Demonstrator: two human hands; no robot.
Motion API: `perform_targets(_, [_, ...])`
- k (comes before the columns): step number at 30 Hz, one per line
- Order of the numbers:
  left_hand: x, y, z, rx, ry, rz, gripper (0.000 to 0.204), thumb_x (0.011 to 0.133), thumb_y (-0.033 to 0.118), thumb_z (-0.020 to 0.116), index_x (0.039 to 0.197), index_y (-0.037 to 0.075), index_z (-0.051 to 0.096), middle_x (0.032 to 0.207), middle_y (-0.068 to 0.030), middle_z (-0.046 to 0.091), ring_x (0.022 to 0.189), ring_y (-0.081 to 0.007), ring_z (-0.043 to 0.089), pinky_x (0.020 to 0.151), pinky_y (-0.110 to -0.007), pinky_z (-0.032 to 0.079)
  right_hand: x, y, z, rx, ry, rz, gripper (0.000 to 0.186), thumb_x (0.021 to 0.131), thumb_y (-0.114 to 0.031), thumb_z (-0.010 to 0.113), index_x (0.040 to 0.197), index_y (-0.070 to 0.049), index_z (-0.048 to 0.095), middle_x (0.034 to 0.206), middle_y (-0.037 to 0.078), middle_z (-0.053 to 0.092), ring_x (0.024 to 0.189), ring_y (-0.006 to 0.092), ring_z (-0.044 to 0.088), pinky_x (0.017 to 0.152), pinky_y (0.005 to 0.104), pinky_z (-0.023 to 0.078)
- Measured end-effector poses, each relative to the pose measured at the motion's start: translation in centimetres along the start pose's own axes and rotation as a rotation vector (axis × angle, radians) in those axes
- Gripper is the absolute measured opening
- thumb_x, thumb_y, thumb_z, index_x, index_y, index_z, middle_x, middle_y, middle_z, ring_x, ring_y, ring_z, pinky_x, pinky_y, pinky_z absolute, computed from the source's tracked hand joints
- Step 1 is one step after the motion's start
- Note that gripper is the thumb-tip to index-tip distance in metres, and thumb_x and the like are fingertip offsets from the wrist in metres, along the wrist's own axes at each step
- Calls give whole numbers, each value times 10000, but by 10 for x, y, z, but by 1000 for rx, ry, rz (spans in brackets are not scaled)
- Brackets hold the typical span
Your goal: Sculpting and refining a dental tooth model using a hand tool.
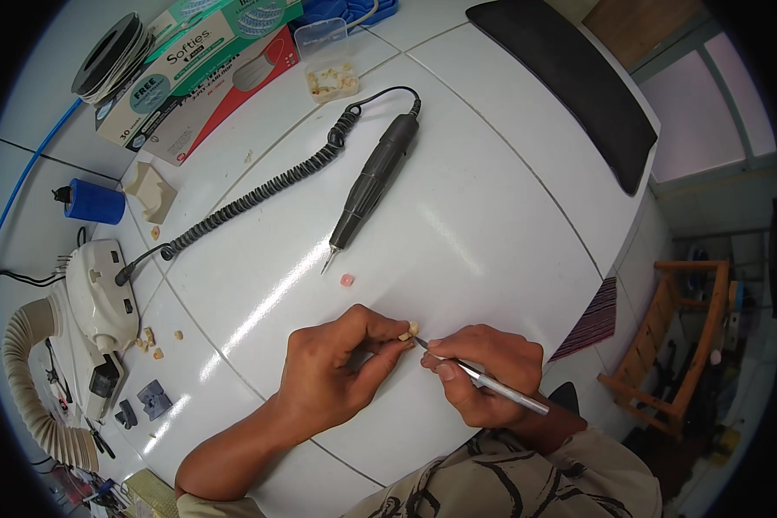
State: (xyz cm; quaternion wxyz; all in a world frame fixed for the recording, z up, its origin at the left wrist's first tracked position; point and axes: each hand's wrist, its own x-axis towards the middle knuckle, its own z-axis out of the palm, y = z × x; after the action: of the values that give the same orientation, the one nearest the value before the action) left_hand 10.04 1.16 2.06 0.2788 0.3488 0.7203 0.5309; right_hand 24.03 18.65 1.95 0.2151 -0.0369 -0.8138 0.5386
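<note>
My left hand (341, 363) pinches a small cream piece (411, 330), shaped like a tooth, between thumb and fingertips above the white tiled tabletop (501, 173). My right hand (483, 375) grips a slim silver craft knife (511, 394), its blade at or against that piece. A small pink piece (347, 280) lies just beyond my hands. Farther forward rests a black rotary handpiece (374, 181) with a thin bit, joined by a coiled cord (259, 198) to a white control unit (99, 298) on the left.
Boxes (198, 86), a wire spool (112, 56), an open container of cream pieces (331, 82) and a blue cylinder (95, 200) line the far left. A pale hose (26, 380) and grey blocks (154, 399) sit left. Right: a black pad (570, 95); below the edge, a wooden rack (665, 345).
</note>
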Motion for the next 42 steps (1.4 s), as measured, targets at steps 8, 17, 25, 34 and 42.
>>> perform_targets(8, [0,-1,0,41,-10,57,136,937,-16,787,1035,-13,694,1012,-141,817,927,-251,823,795,-312,663,-1,-1,-1,12,0,33,150,921,4,712,1063,47,730,814,124,751,705,209,767,634,311,613])
perform_targets(17, [1,2,-3,26,-21,22,123,942,-23,772,1039,-17,696,1014,-145,815,933,-265,822,805,-324,664,-1,-5,-4,46,-5,66,150,943,-12,703,1075,56,729,830,143,766,735,209,786,655,306,623])
perform_targets(25, [2,2,-4,2,-33,2,122,946,-21,766,1048,-22,699,1016,-148,812,945,-270,820,824,-331,665,-3,-3,-3,18,6,69,155,952,-28,711,1078,59,732,830,137,775,748,207,796,665,297,630])
perform_targets(34, [1,0,-3,8,-31,8,119,944,-23,765,1047,-19,705,1009,-143,811,940,-267,820,821,-329,662,-2,-3,-2,19,-4,70,161,945,-19,718,1083,62,734,838,137,778,762,208,799,666,299,632])
perform_targets(42, [2,3,-2,-3,-20,-11,110,950,-30,753,1053,-20,714,984,-138,809,915,-253,820,807,-323,659,-2,-3,-3,41,-13,47,156,936,-5,705,1071,68,733,815,132,764,746,201,791,659,294,628])
